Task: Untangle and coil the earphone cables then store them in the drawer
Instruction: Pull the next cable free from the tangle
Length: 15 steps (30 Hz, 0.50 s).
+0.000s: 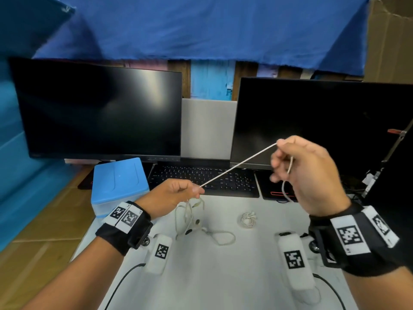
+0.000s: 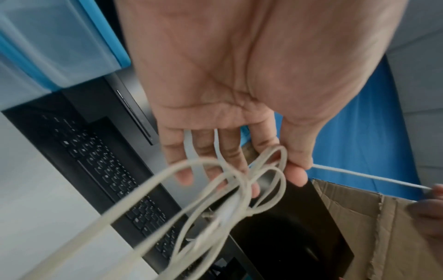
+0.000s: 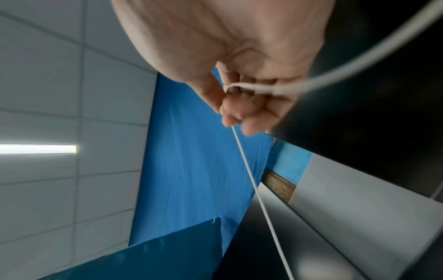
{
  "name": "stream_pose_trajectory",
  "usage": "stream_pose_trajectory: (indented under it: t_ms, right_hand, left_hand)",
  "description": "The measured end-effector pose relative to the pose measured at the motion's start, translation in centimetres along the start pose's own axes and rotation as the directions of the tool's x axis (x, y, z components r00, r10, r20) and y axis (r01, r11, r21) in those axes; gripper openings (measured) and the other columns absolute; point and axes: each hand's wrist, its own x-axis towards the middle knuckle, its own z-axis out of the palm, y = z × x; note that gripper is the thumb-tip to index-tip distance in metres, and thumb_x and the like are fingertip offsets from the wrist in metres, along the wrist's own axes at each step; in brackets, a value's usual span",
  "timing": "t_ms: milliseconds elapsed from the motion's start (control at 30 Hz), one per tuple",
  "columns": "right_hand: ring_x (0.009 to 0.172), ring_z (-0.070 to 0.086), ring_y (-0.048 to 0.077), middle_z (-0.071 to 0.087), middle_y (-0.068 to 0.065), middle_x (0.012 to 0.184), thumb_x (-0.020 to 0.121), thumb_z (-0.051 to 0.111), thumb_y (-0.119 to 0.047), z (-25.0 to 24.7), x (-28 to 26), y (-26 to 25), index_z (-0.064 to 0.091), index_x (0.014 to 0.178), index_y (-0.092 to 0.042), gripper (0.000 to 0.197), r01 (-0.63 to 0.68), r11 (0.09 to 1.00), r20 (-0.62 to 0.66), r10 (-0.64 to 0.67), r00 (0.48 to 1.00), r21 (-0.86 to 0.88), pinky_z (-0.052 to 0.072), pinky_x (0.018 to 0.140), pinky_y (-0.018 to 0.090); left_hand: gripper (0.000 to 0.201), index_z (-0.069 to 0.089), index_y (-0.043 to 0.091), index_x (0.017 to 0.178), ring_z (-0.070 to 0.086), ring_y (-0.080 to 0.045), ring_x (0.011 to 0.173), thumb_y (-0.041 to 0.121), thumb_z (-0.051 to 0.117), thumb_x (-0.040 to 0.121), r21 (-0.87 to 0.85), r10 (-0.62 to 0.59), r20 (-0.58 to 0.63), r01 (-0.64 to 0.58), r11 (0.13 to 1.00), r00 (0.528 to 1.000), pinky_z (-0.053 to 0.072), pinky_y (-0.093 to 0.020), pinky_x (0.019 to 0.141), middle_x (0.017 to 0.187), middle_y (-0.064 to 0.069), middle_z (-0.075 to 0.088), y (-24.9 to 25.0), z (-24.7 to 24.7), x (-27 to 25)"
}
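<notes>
A white earphone cable (image 1: 237, 165) runs taut between my two hands above the table. My left hand (image 1: 176, 194) pinches its lower end, and loose loops (image 1: 190, 217) with earbuds hang from that hand down to the table. In the left wrist view those loops (image 2: 239, 189) dangle under the fingers. My right hand (image 1: 299, 166) is raised higher and pinches the cable's upper end (image 3: 242, 151), with a slack length (image 1: 287, 182) curling out under the palm. A second earphone cable (image 1: 248, 219), coiled small, lies on the white table (image 1: 212, 276). The blue drawer unit (image 1: 119, 186) stands at the left.
Two dark monitors (image 1: 100, 113) and a black keyboard (image 1: 205, 177) stand behind my hands. Two white tagged handles (image 1: 159, 252) with black leads lie on the near table. A cardboard box (image 1: 388, 39) is at the upper right, a blue cloth (image 1: 201, 25) overhead.
</notes>
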Motion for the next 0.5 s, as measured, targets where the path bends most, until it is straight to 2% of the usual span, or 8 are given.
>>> stream_pose_trajectory:
  t_ms: [67, 167, 233, 300, 367, 400, 433, 500]
  right_hand:
    - [0.038, 0.026, 0.011, 0.042, 0.002, 0.051, 0.098, 0.045, -0.012, -1.3, -0.2, -1.0, 0.049, 0.064, -0.012, 0.034, 0.032, 0.997, -0.040, -0.029, 0.999, 0.065, 0.020, 0.041, 0.025]
    - [0.037, 0.022, 0.008, 0.033, -0.003, 0.046, 0.098, 0.044, -0.013, -3.1, -0.6, -2.1, 0.049, 0.066, -0.012, 0.033, 0.083, 0.992, -0.058, -0.078, 0.995, 0.094, 0.012, 0.039, 0.022]
    - [0.037, 0.021, 0.009, 0.033, -0.003, 0.044, 0.098, 0.045, -0.012, -3.7, -1.0, -2.2, 0.051, 0.066, -0.011, 0.032, 0.079, 0.996, -0.054, -0.076, 0.996, 0.041, 0.014, 0.038, 0.021]
    - [0.036, 0.024, 0.011, 0.037, 0.000, 0.043, 0.094, 0.049, -0.010, -4.1, -1.3, -1.5, 0.056, 0.068, -0.006, 0.028, 0.016, 0.995, -0.007, -0.017, 1.000, -0.097, 0.017, 0.038, 0.021]
    - [0.037, 0.035, 0.015, 0.052, 0.005, 0.047, 0.090, 0.061, -0.014, -3.8, -1.7, -0.5, 0.063, 0.084, -0.004, 0.012, -0.081, 0.945, 0.123, 0.126, 0.984, -0.318, 0.029, 0.040, 0.024]
    - [0.041, 0.044, 0.018, 0.064, 0.006, 0.057, 0.087, 0.068, -0.019, -3.5, -2.0, 0.1, 0.064, 0.098, -0.012, 0.014, -0.112, 0.887, 0.203, 0.223, 0.954, -0.447, 0.038, 0.044, 0.030]
    - [0.048, 0.053, 0.018, 0.072, 0.005, 0.072, 0.083, 0.075, -0.024, -3.1, -2.3, 0.8, 0.060, 0.113, -0.024, 0.034, -0.113, 0.819, 0.261, 0.305, 0.916, -0.562, 0.046, 0.052, 0.038]
    - [0.063, 0.064, 0.014, 0.074, 0.000, 0.098, 0.071, 0.085, -0.027, -2.4, -2.7, 1.9, 0.041, 0.134, -0.041, 0.077, -0.086, 0.756, 0.341, 0.390, 0.855, -0.649, 0.055, 0.071, 0.039]
  left_hand:
    - [0.026, 0.073, 0.030, 0.078, 0.061, 0.002, 0.112, 0.052, 0.061, 0.084, 0.010, -0.027, 0.009, 0.027, 1.000, 1.000, 0.041, -0.024, 0.096, 0.115, 0.014, 0.071, -0.2, -0.1, -0.1]
    - [0.040, 0.072, 0.023, 0.088, 0.063, -0.005, 0.111, 0.060, 0.061, 0.078, -0.034, -0.034, 0.027, 0.035, 0.999, 0.999, 0.044, -0.029, 0.097, 0.114, 0.011, 0.072, -0.3, -0.1, -0.2]
    - [0.029, 0.073, 0.021, 0.088, 0.068, -0.010, 0.100, 0.045, 0.058, 0.089, -0.064, -0.023, 0.029, 0.024, 0.998, 0.999, 0.047, -0.033, 0.096, 0.103, 0.005, 0.075, 0.0, -0.1, -0.1]
    - [0.025, 0.074, 0.022, 0.084, 0.067, -0.012, 0.076, 0.029, 0.053, 0.093, -0.109, -0.004, 0.028, 0.007, 0.994, 1.000, 0.051, -0.032, 0.085, 0.078, 0.002, 0.072, 0.6, 0.1, 0.1]
    - [0.027, 0.075, 0.020, 0.083, 0.055, -0.011, 0.057, 0.027, 0.051, 0.094, -0.131, -0.005, 0.014, 0.007, 0.991, 1.000, 0.049, -0.026, 0.067, 0.060, 0.002, 0.060, 1.3, 0.3, 0.3]
    - [0.028, 0.075, 0.018, 0.084, 0.049, -0.010, 0.052, 0.027, 0.051, 0.095, -0.135, -0.010, 0.007, 0.011, 0.991, 1.000, 0.046, -0.025, 0.062, 0.056, 0.003, 0.053, 1.6, 0.5, 0.3]
    - [0.030, 0.074, 0.016, 0.085, 0.045, -0.010, 0.049, 0.027, 0.049, 0.097, -0.133, -0.013, 0.003, 0.013, 0.991, 1.000, 0.043, -0.024, 0.058, 0.054, 0.003, 0.049, 2.1, 0.7, 0.4]
    - [0.030, 0.072, 0.012, 0.089, 0.041, -0.009, 0.046, 0.026, 0.046, 0.099, -0.126, -0.001, 0.007, 0.002, 0.992, 1.000, 0.039, -0.024, 0.055, 0.052, 0.004, 0.046, 3.0, 1.1, 0.5]
